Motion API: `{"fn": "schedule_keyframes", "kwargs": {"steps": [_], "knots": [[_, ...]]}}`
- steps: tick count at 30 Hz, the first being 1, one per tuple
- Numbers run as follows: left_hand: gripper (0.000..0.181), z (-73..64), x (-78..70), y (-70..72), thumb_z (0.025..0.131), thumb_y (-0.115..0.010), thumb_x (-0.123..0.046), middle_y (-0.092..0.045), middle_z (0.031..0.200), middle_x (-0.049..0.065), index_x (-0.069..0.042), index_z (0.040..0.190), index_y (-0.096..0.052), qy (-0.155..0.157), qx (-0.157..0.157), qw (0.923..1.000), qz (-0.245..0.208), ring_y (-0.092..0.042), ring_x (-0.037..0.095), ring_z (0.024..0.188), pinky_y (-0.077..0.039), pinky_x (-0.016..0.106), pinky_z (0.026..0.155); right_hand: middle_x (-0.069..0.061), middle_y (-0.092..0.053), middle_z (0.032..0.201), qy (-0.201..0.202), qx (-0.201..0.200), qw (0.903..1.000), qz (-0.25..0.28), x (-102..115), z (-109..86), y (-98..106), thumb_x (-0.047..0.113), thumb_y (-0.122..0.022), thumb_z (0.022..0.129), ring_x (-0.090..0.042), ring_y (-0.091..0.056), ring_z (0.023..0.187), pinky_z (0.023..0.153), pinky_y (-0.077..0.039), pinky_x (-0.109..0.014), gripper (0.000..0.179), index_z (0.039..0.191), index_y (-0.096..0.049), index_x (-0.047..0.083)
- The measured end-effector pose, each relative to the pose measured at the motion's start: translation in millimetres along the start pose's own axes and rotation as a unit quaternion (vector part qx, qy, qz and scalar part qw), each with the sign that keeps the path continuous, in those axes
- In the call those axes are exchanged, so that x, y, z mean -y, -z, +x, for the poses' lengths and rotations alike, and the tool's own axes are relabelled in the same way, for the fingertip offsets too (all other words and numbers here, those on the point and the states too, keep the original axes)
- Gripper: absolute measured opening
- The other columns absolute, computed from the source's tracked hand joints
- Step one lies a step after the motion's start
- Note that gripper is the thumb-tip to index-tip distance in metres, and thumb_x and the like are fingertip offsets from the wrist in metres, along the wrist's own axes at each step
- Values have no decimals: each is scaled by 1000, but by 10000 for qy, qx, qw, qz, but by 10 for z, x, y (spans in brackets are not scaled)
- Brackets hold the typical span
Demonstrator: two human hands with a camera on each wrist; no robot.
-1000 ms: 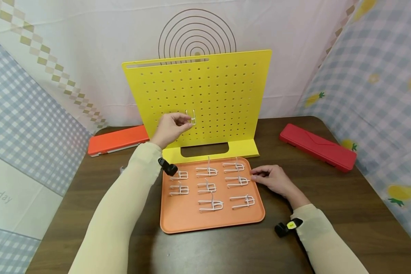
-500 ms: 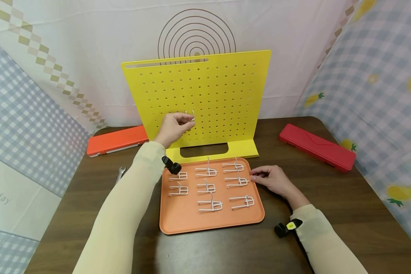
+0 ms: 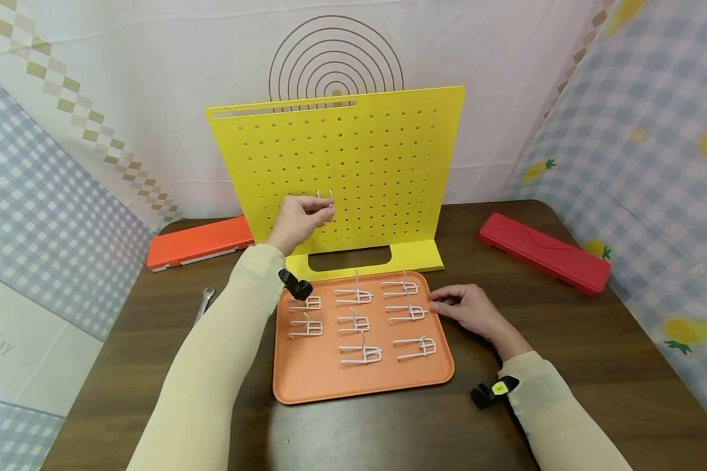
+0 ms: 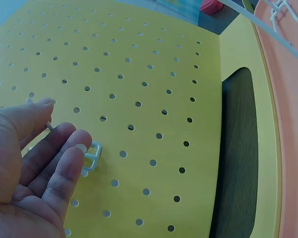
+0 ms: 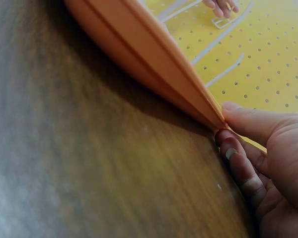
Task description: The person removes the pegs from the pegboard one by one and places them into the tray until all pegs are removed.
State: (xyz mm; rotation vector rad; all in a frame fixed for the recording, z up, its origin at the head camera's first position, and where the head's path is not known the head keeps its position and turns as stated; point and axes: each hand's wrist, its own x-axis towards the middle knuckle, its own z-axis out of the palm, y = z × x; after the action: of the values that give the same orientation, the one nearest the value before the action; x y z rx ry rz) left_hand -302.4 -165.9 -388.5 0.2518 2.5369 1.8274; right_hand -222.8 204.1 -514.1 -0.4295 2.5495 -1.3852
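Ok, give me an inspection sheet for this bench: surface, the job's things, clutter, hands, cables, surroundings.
Surface: dark wooden table.
Job's things: yellow pegboard upright; white wire hook at its holes; eight more hooks on the orange tray.
Clutter: orange case, red case, wrench.
Hands: left hand pinches the hook; right hand grips the tray's right edge.
Cables: nothing seen.
Surroundings: patterned fabric backdrop.
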Motion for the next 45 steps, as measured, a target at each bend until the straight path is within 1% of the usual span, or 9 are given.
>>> {"fn": "schedule_keyframes", "kwargs": {"steps": [3,9,19,32,45], "knots": [[30,-12,-5,-1,90,-69,-22,-70,108,8,-7,116,-71,8,-24,10000,-71,-67,22,94,-51,46,88,-4,-71,98,8,-1,10000,14,1,-3,4,30,-75,85,-20,-61,84,71,-52,-29,30,108,-74,11],[30,-19,34,-5,90,-70,-22,-70,108,7,-7,116,-71,-28,-81,9997,-223,-67,23,95,-51,44,89,-4,-71,98,18,5,10000,13,-1,-2,4,30,-75,85,-20,-61,84,71,-52,-29,30,108,-74,11],[29,-28,22,-11,89,-70,-23,-70,109,5,-8,114,-72,-17,-140,9998,-117,-67,20,94,-54,35,84,-3,-71,98,9,-13,10000,-24,-4,0,4,32,-76,84,-19,-61,84,71,-51,-29,31,107,-74,11],[29,-33,16,-7,88,-71,-23,-71,106,5,-7,113,-73,-175,-161,9996,-132,-68,19,93,-54,35,83,-3,-71,98,14,-12,10000,-43,21,-8,7,30,-75,85,-20,-61,84,71,-51,-30,29,108,-74,11],[33,-111,-43,1,88,-71,-25,-71,108,4,-4,113,-72,-301,-61,9994,-146,-68,17,94,-54,33,84,-3,-71,99,-82,1,10000,-50,23,-13,6,30,-75,85,-20,-60,84,72,-51,-31,30,108,-74,12]]}}
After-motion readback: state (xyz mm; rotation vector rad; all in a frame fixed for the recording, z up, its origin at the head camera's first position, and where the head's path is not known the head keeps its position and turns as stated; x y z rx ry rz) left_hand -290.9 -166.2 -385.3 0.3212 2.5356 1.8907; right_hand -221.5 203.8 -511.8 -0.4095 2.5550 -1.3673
